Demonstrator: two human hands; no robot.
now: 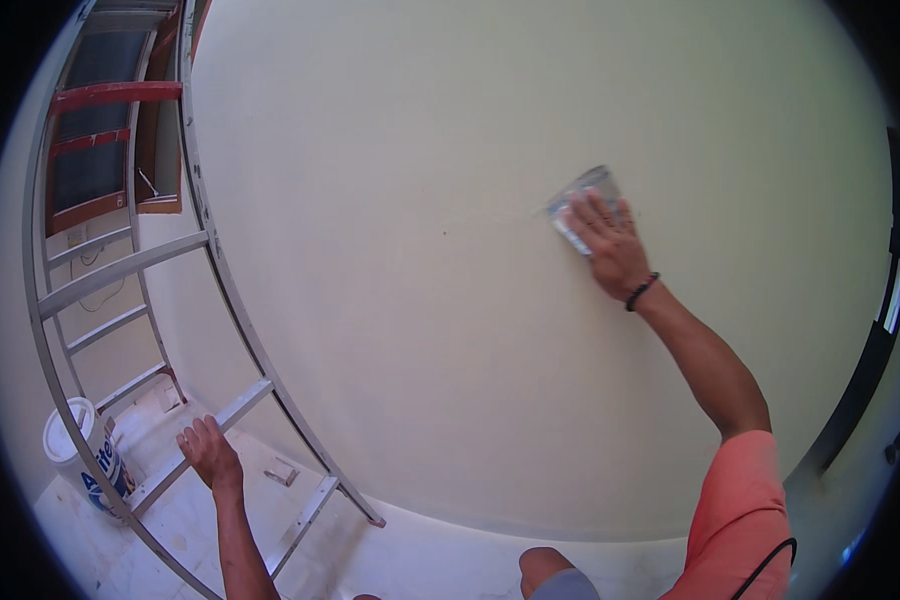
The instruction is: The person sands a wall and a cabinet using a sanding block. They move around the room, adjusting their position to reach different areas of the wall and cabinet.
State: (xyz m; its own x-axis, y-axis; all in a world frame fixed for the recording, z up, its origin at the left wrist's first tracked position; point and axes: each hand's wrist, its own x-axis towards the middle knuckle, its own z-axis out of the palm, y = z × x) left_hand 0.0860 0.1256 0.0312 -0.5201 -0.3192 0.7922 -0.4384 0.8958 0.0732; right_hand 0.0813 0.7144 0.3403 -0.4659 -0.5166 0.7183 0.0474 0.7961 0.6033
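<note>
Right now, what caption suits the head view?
Right hand holds a grey sheet against the pale wall; left hand at a ladder rung.

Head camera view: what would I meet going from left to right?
Round white bucket with blue label, left hand's curled fingers, small brownish rectangular block, right hand's outstretched fingers, black beaded bracelet, coral-pink cloth sleeve.

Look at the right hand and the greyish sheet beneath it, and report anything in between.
Nothing visible stands between them: the right hand lies directly on the greyish sheet, against the wall. The ladder stands off to the left.
</note>
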